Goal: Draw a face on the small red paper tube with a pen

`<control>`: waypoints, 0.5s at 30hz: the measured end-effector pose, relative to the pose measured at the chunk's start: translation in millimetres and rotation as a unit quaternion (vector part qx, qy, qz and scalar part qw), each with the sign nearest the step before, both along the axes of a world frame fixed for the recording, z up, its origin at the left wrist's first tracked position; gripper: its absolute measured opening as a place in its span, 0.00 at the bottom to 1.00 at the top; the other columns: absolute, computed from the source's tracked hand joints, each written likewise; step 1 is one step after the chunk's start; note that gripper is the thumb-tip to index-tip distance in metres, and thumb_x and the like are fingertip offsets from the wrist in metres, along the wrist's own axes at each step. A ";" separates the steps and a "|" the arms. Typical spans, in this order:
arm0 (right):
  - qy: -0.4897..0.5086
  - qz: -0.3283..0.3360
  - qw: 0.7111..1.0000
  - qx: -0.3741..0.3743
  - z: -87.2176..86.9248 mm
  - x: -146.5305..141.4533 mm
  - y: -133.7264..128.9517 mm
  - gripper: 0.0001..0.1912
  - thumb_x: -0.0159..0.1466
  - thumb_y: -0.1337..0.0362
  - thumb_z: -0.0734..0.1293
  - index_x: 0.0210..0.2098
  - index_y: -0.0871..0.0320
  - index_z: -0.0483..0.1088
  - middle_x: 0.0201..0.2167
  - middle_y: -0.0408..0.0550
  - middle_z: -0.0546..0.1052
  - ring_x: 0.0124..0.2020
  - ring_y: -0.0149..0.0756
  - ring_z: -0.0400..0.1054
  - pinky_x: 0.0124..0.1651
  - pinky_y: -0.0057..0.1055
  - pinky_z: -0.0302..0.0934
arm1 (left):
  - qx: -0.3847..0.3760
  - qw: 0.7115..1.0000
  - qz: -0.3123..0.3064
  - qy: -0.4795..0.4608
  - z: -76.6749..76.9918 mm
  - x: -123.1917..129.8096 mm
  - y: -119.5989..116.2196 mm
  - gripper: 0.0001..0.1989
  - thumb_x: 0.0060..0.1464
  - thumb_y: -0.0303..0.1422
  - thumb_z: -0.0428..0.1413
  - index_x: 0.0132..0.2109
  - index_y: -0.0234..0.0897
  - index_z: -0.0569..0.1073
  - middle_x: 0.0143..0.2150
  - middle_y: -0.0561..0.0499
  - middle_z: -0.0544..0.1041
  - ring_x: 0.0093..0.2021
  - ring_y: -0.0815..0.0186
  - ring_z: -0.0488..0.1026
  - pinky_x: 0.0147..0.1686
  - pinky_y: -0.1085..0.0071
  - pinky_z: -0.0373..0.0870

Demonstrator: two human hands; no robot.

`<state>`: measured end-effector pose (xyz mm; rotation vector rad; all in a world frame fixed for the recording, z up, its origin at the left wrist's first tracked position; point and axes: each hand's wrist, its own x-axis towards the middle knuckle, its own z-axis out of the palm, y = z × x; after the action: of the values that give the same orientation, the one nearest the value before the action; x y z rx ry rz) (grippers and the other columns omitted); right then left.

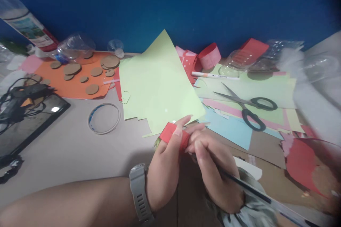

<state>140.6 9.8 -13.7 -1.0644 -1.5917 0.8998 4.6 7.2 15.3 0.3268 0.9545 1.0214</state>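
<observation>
Grey worktop (106, 159) spreads beneath; a pale green sheet (160, 78) lies on it, just ahead; my right grip (218, 166) is closed around a thin rod (258, 195), its long axis running from near my fingertips (198, 145) down to the right; my left grip (165, 163) pinches the small red paper (167, 132), thumb (177, 135) on top; that paper lies just left of my right grip, slanting down towards those fingertips; whether they touch it, I cannot tell.

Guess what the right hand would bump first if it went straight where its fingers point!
Probably the red paper in the left hand; the right hand looks very close, maybe touching, though depth is unclear.
</observation>
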 end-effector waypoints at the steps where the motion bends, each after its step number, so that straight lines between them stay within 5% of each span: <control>1: -0.005 0.004 1.000 0.003 1.3 -0.1 0.5 0.25 0.90 0.52 0.63 0.35 0.48 0.72 0.27 0.44 0.75 0.26 0.43 0.69 0.31 0.41 0.64 | 0.000 1.000 -0.001 0.005 0.3 -0.2 -0.2 0.23 0.84 0.51 0.61 0.71 0.43 0.85 0.67 0.44 0.95 0.77 0.46 0.84 0.85 0.44 0.65; 15: -0.017 -0.002 1.000 0.012 2.4 0.0 -1.5 0.21 0.89 0.61 0.64 0.36 0.49 0.71 0.27 0.41 0.74 0.27 0.40 0.70 0.32 0.40 0.63 | 0.002 1.000 -0.005 -0.003 0.1 -1.2 0.5 0.25 0.84 0.51 0.59 0.72 0.42 0.83 0.69 0.41 0.94 0.79 0.43 0.82 0.86 0.43 0.63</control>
<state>140.6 8.3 -11.4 -1.0714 -1.6230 0.8617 3.4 7.7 15.4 0.3320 0.9454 1.0137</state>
